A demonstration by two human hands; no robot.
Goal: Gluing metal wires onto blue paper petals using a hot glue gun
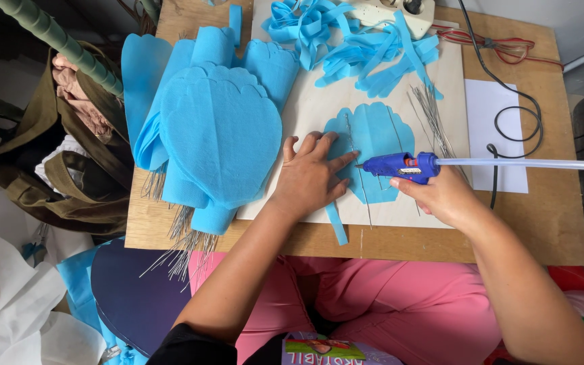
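A blue scalloped paper petal [380,135] lies flat on a pale board [319,101], with a thin wire [356,155] laid down its middle. My left hand [309,177] presses flat on the petal's left side, fingers spread beside the wire. My right hand [441,196] grips a blue hot glue gun [400,165] with a long clear glue stick [528,163] sticking out to the right. The gun's nozzle points left at the wire on the petal.
A stack of finished blue petals with wire stems [217,135] lies on the left of the wooden table [549,223]. Blue paper strips [366,47] and loose wires [430,108] sit behind. A black cord [508,115] crosses a white sheet [498,101]. A power strip [400,10] is at the back.
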